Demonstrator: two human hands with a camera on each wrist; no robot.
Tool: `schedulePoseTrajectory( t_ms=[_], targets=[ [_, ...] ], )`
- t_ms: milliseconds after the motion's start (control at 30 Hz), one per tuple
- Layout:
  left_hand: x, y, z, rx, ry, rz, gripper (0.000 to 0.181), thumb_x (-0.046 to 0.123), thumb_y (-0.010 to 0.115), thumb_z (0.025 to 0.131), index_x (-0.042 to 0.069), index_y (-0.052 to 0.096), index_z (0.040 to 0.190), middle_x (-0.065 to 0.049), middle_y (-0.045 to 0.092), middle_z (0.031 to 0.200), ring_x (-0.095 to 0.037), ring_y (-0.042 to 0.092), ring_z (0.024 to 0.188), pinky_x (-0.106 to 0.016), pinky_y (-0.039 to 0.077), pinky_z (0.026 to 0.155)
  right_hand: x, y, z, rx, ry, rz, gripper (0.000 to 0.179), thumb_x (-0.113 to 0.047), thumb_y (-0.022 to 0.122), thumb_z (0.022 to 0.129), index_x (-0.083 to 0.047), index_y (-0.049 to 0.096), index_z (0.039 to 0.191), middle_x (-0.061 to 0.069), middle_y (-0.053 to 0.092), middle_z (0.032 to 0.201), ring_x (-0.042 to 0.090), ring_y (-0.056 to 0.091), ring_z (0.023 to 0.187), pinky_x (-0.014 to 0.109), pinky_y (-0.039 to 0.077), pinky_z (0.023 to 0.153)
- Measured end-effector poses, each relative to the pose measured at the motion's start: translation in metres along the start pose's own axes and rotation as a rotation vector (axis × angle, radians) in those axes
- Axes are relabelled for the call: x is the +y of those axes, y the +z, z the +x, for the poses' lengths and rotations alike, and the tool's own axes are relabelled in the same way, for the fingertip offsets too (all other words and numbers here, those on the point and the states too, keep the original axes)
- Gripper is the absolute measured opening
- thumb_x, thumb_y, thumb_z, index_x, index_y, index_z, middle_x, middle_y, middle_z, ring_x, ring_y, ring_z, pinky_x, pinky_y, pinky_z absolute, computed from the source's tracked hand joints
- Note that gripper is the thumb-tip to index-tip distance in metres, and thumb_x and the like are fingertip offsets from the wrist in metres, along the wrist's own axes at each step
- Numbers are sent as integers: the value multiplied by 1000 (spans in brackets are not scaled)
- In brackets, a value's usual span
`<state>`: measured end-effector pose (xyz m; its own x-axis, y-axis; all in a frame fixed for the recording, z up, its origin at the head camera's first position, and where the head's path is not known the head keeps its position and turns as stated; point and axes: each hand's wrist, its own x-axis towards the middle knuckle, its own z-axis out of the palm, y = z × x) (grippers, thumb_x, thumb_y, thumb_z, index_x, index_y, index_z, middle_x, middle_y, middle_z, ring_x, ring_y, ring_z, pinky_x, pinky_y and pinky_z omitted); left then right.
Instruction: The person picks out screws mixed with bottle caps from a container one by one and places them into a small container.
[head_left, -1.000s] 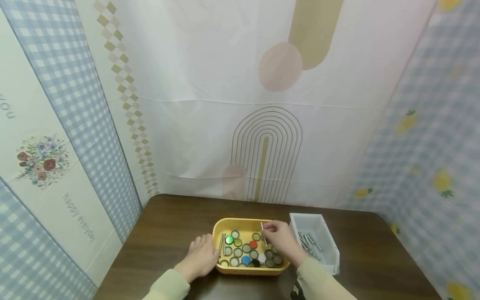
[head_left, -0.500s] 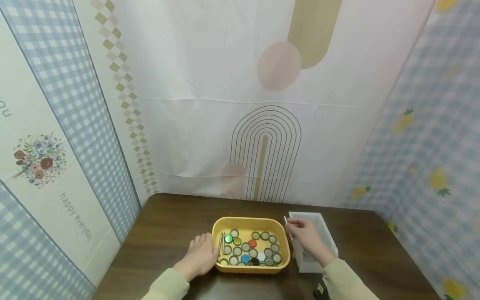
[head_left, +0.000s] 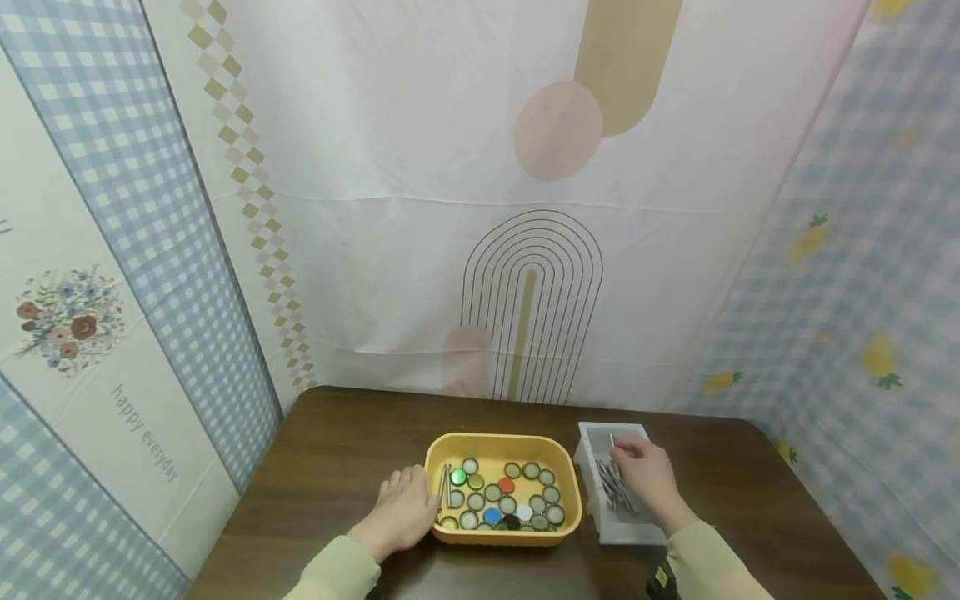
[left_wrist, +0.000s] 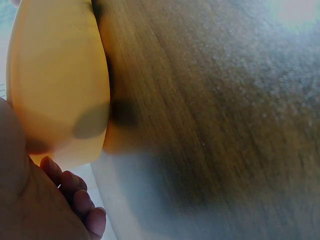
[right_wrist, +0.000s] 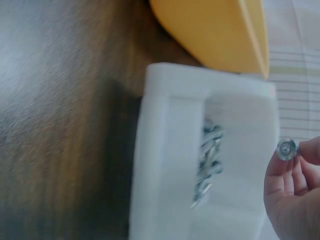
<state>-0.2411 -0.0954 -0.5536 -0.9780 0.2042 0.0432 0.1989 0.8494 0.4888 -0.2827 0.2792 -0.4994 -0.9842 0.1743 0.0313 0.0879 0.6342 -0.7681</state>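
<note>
In the head view my right hand is over the white bin, pinching a long silver screw between thumb and fingertips. Its round, recessed head faces the camera in the right wrist view. Several similar screws lie in a pile inside the bin, partly behind the hand. My left hand rests against the left side of the yellow tray, fingers extended and thumb at the rim. Inside the tray are several bottle caps and a few long screws along the left wall.
Tray and bin stand side by side on a dark wooden table, a narrow gap between them. Behind the table hangs a white patterned cloth, with blue checked cloth at the right. Among the caps are red, blue, green, white and black ones.
My right hand has carried the screw from over the tray's right part across to above the white bin. The left hand and the tray have stayed in place.
</note>
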Motion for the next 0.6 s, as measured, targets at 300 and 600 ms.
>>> schedulePoseTrajectory(
  t_ms=[300,600],
  targets=[
    [2,0,1,3,-11,6,17,24,48,93,9,42,88,-5,38,81,-24,35,79,-41,29,72,27,6,3,-50,53,-64,34,-15,57,93,8,61,118,22,65,106,33,62,96,45,50,77],
    [-4,6,3,1,-11,12,17,25,48,93,11,41,88,-4,37,81,-24,34,78,-41,28,72,34,11,1,-43,10,-193,34,-5,54,87,10,58,117,21,64,102,35,60,95,48,48,78]
  ],
)
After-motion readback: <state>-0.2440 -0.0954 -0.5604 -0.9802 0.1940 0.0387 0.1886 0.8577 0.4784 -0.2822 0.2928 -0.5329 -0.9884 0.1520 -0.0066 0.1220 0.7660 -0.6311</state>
